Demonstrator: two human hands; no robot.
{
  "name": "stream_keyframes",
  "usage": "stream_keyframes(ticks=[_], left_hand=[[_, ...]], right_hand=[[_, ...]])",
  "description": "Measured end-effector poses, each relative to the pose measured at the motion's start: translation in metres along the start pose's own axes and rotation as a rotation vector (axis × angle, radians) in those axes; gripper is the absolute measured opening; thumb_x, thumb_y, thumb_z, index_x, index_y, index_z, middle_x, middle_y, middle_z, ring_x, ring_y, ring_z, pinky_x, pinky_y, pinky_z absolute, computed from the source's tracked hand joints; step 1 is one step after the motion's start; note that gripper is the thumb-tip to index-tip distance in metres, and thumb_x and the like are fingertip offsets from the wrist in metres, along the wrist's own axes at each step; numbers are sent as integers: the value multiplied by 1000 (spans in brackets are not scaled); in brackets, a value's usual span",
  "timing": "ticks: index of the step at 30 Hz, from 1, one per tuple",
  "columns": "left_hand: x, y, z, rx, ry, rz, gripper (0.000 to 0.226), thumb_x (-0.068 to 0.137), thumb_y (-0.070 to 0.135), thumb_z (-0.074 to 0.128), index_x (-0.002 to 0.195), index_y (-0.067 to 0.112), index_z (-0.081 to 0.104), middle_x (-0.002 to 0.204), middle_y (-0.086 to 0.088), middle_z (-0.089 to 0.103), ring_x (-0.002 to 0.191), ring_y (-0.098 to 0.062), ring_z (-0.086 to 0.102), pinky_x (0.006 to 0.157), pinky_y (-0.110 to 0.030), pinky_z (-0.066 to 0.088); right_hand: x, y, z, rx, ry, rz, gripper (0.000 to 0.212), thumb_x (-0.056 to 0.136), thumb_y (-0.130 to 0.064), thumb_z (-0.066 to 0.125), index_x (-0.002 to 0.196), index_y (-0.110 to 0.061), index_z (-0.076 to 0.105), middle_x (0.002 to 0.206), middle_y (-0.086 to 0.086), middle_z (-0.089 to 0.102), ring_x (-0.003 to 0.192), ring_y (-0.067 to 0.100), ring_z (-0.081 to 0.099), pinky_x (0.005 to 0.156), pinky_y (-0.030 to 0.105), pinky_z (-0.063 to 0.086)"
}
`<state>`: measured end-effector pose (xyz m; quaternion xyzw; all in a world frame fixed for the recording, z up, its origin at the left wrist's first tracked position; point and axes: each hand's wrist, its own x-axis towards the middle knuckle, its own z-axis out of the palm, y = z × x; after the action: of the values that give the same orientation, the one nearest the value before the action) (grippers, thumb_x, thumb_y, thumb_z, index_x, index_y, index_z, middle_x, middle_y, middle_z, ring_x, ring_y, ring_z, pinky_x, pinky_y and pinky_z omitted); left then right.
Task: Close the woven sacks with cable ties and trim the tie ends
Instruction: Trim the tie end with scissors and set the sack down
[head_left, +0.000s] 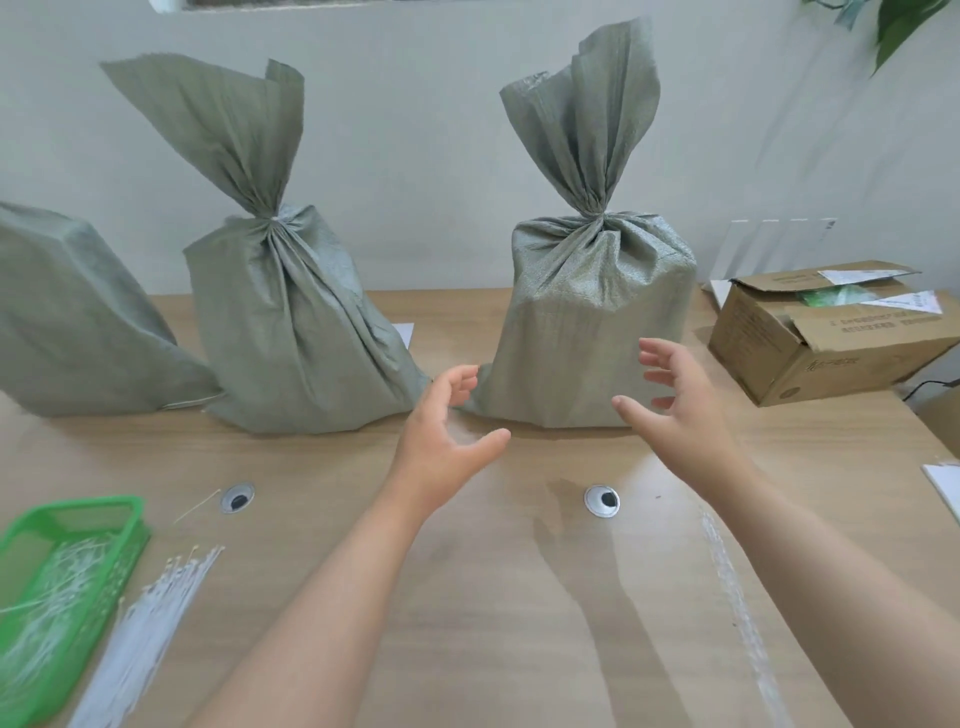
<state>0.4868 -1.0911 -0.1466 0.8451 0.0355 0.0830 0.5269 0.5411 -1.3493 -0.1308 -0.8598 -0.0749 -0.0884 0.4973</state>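
Observation:
Three grey-green woven sacks stand along the back of the wooden table. The right sack (587, 332) is cinched at its neck, and so is the middle sack (291, 332). The left sack (67, 322) leans, its top cut off by the frame edge. My left hand (441, 441) hovers open just in front of the right sack's lower left corner. My right hand (675, 400) is open too, fingers spread beside the sack's lower right side, not touching it. A bundle of white cable ties (150, 623) lies at the front left.
A green plastic basket (119, 509) with several trimmed tie ends sits at the left edge. One loose tie piece (197, 506) lies near a cable grommet (237, 499); a second grommet (601, 501) is mid-table. An open cardboard box (831, 358) stands at the right.

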Motion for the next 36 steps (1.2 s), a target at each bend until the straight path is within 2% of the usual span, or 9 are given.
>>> stream_keyframes(ticks=[3,6,10,12,17,25,28,33,36], left_hand=[[-34,5,-20,1,-34,7,71,78,21,84,141,29,50,138,15,58,129,3,51,109,-18,37],[-66,6,-43,15,-44,27,68,80,20,82,141,29,53,139,19,58,129,7,50,108,-14,37],[-106,-4,-80,15,-55,45,60,83,21,78,138,28,57,136,20,61,127,9,52,107,-12,37],[-128,-13,-102,5,-65,43,59,83,20,75,138,29,56,134,20,62,127,10,52,105,-10,36],[-176,-45,-174,-9,-105,34,58,85,13,76,133,39,54,133,22,61,125,13,52,104,-6,33],[-210,-76,-277,4,-111,16,58,86,14,76,136,36,54,136,22,60,128,13,49,97,2,31],[-217,-84,-305,27,-71,-6,57,87,14,75,137,33,54,135,23,58,125,18,46,95,4,30],[-228,-109,-346,49,24,-67,57,87,18,75,129,49,52,133,30,57,125,16,48,100,-8,33],[-227,-128,-372,67,34,-107,55,87,18,75,129,48,54,133,30,58,126,14,48,101,-11,34]], right_hand=[[-31,-25,10,41,-48,7,57,85,-17,73,136,-27,48,129,-12,55,120,6,52,93,28,47],[-64,-49,20,62,-89,6,50,87,-17,72,132,-28,54,129,-15,57,121,2,51,97,28,47],[-106,-85,40,23,-110,-26,43,87,-17,71,127,-26,60,123,-15,63,118,0,54,98,21,44],[-127,-101,56,28,-101,-18,39,87,-17,70,124,-28,62,120,-18,65,115,0,57,97,23,47],[-188,-150,119,81,-86,16,34,87,-17,70,117,-32,64,115,-19,67,112,0,60,94,25,50],[-228,-223,216,123,-131,-11,34,87,-15,70,118,-27,64,112,-15,68,108,-3,60,89,19,50],[-227,-235,244,137,-173,-18,35,86,-14,71,118,-27,64,112,-16,68,106,-2,61,89,23,52],[-225,-247,293,162,-288,-12,35,86,-15,70,118,-28,63,113,-18,67,106,-2,61,90,25,52],[-225,-259,324,159,-318,4,35,86,-14,69,118,-27,63,112,-18,67,105,-3,60,89,24,52]])
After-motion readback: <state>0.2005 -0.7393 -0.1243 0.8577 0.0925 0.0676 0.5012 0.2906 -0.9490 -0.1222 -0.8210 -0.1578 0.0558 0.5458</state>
